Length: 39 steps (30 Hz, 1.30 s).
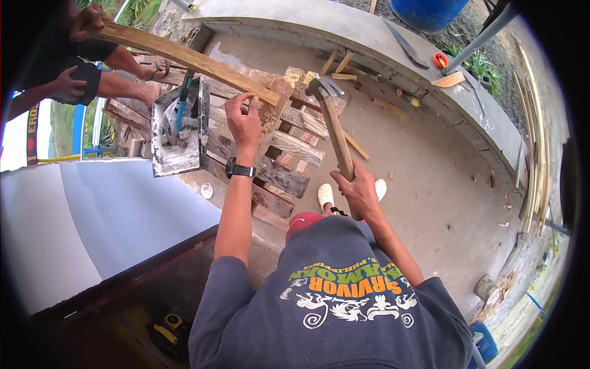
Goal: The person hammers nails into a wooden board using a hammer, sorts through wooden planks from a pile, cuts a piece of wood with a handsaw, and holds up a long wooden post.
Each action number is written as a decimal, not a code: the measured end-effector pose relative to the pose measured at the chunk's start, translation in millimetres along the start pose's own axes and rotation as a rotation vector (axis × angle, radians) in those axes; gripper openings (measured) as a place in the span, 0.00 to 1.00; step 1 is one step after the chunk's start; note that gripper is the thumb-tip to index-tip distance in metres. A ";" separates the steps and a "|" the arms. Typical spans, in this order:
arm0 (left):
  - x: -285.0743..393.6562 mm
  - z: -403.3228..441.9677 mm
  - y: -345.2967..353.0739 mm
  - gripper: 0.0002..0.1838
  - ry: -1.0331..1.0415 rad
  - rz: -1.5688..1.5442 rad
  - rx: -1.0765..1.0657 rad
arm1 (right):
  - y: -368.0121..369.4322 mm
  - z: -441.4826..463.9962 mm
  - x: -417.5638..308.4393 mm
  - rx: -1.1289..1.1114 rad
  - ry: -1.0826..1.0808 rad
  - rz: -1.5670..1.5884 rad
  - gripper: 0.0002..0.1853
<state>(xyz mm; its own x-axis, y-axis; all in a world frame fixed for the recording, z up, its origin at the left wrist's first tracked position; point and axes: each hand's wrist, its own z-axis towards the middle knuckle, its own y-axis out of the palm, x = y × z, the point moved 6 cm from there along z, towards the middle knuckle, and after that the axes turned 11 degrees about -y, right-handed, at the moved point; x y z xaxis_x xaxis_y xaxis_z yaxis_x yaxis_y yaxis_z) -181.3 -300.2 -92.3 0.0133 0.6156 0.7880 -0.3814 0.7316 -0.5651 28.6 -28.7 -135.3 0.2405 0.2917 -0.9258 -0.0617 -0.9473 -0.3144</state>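
Observation:
My right hand is wrapped round the wooden handle of a claw hammer, whose metal head points up and away from me. At the near end of a long wooden plank, my left hand has its fingers pinched together; whatever is between them is too small to make out. Below the plank end lies a stack of rough, weathered boards. The plank's far end is held by another person's hand at the upper left.
A white-rimmed tool box with a blue-handled tool stands left of the boards. The other person's bare legs are behind it. A low concrete wall curves round, bearing a saw. Wood offcuts lie on the floor.

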 end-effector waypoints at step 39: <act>4.5 -24.1 37.8 0.06 0.152 -0.144 -0.072 | 6.7 51.8 -31.1 0.072 -0.154 -0.035 0.22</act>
<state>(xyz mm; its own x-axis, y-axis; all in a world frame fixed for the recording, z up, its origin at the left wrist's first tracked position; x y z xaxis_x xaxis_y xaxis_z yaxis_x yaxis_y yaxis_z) -173.4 -262.7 -116.0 0.2042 0.5362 0.8190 -0.2986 0.8309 -0.4695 -29.5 -37.3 -119.4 0.0932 0.3467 -0.9333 -0.1261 -0.9258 -0.3565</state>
